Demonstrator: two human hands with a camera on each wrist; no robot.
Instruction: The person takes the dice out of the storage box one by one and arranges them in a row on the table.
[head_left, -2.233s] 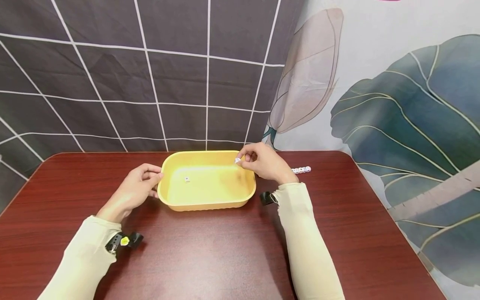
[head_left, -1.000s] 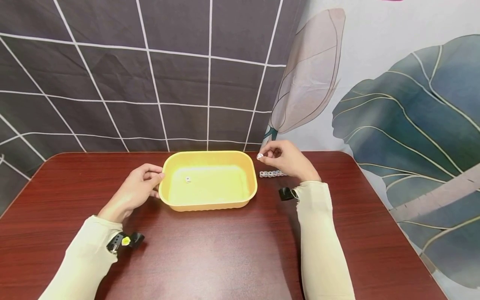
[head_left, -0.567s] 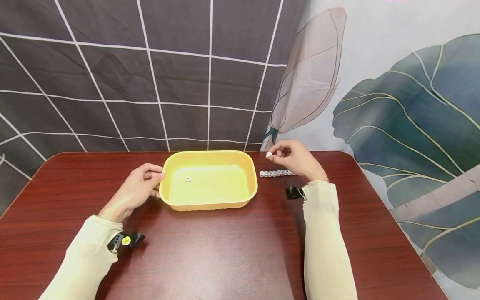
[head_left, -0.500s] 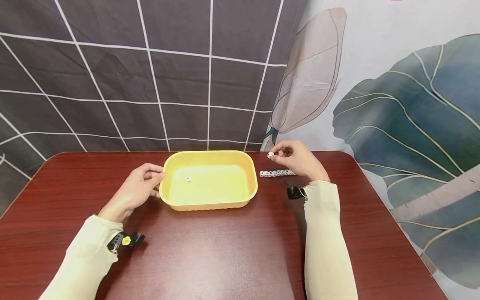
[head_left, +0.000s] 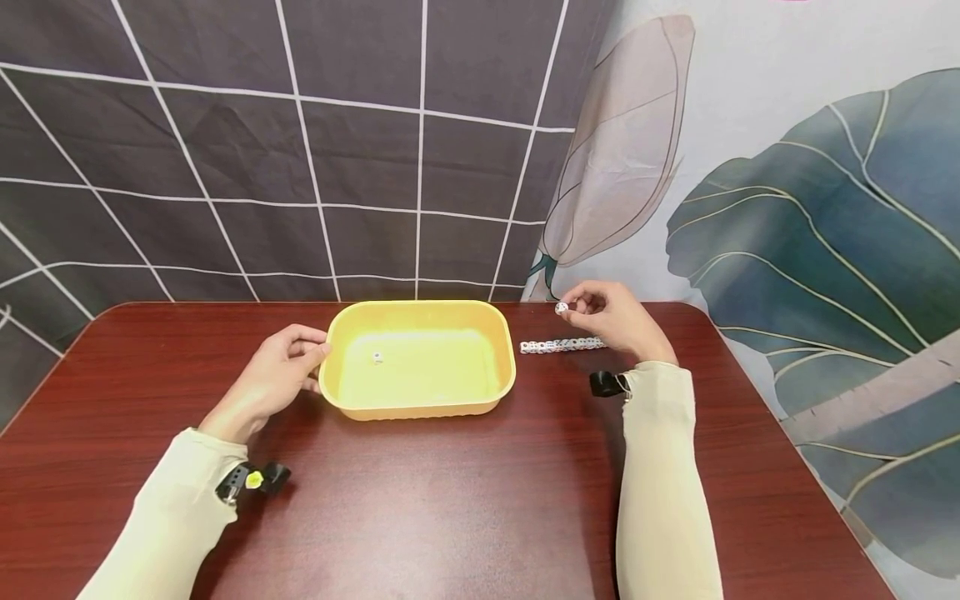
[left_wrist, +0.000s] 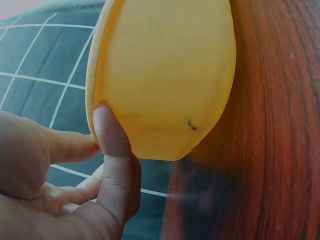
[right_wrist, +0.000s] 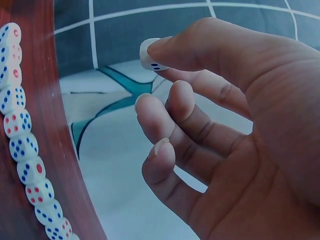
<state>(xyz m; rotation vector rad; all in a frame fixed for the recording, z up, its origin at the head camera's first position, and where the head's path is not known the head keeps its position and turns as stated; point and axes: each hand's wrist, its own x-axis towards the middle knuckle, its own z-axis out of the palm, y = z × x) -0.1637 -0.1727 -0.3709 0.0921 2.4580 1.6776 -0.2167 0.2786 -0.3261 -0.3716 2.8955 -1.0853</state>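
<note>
A yellow plastic tub (head_left: 435, 412) stands toward the table's far edge, with one white die (head_left: 377, 357) lying on its floor at the left. My left hand (head_left: 276, 373) pinches the tub's left rim; the left wrist view shows its fingertips against the tub's end. Between thumb and index finger, my right hand (head_left: 618, 322) holds another white die (right_wrist: 150, 54), raised to the right of the tub. Several white dice with red and blue pips form a straight row (head_left: 558, 345) on the table, below that hand, which covers the row's right end.
The dark reddish-brown wooden table (head_left: 420, 517) ends just behind the tub. A dark cloth with white grid lines (head_left: 360, 158) hangs behind it, and a leaf-patterned cloth (head_left: 810, 208) hangs at the right.
My right hand has moved right from over the tub, with the die still pinched, uncovering more of the dice row. The left hand stays at the tub's rim.
</note>
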